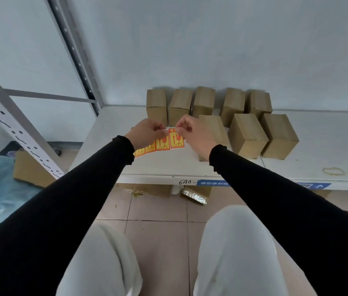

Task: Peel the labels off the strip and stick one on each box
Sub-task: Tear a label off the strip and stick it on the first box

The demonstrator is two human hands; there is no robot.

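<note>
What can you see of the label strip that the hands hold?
The label strip is a paper row of orange-and-yellow labels with red arrow and glass marks. About four show; its left end hides behind the left sleeve. It hangs above the white shelf. The left hand and right hand pinch its upper right end.

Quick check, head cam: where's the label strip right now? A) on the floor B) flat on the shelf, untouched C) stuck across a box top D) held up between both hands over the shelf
D: the left hand and right hand pinch the top of the label strip, which hangs above the shelf in front of the boxes.
</note>
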